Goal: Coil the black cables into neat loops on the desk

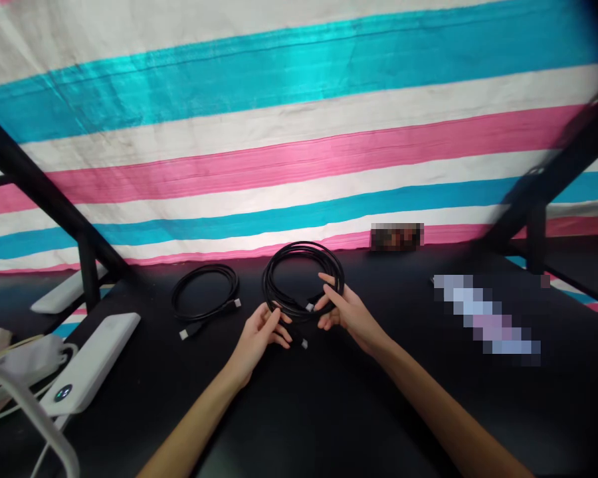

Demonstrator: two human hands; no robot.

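Head cam: black cable [303, 275], coiled, sits mid desk [329, 411] toward the far edge, both hands on it. L hand [262, 332] is at the coil's near-left side, fingers [280, 330] closed together on the strands, with a plug end just beside them. R hand [346, 313] is at the coil's right side, index out along the loop, other fingers curled on the strands. 2nd cable [205, 295] lies coiled just left, apart from it. White power bank [97, 358] near the left edge. Striped cloth [299, 133] hangs behind the far edge.
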